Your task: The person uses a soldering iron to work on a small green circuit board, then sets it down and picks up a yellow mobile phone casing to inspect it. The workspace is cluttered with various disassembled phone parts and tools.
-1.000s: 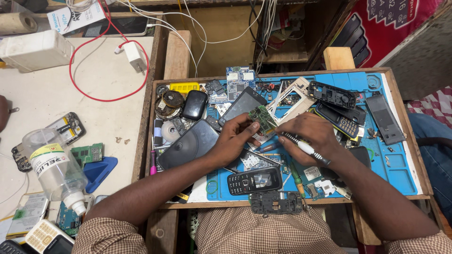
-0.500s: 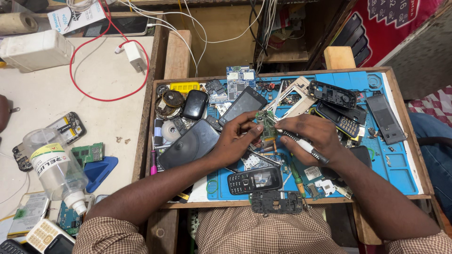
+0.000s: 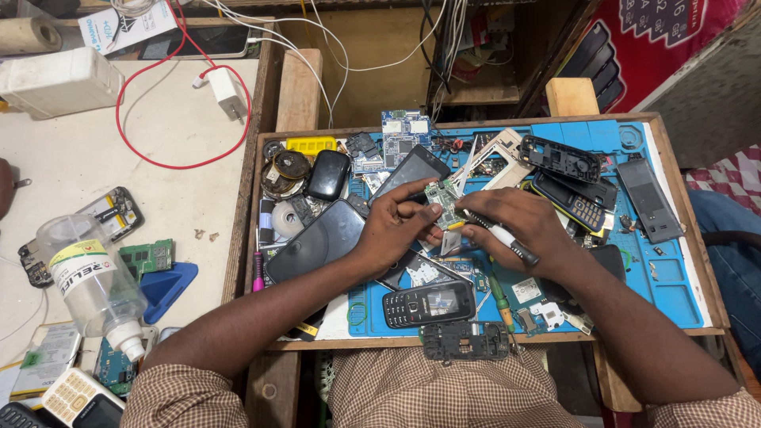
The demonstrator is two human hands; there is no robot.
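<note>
I see the left hand (image 3: 396, 226) has tipped the small green circuit board (image 3: 441, 198) upright; the right hand (image 3: 519, 226) shifted closer.

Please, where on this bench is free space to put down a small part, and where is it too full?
Free: the white tabletop inside the red cable loop, and the blue mat's right edge below the grey battery cover. Crowded: the tray around both hands and its left side with the phones.

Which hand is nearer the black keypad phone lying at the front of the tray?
Left. The left hand is just above the black keypad phone; the right hand is farther, up and to its right.
</note>
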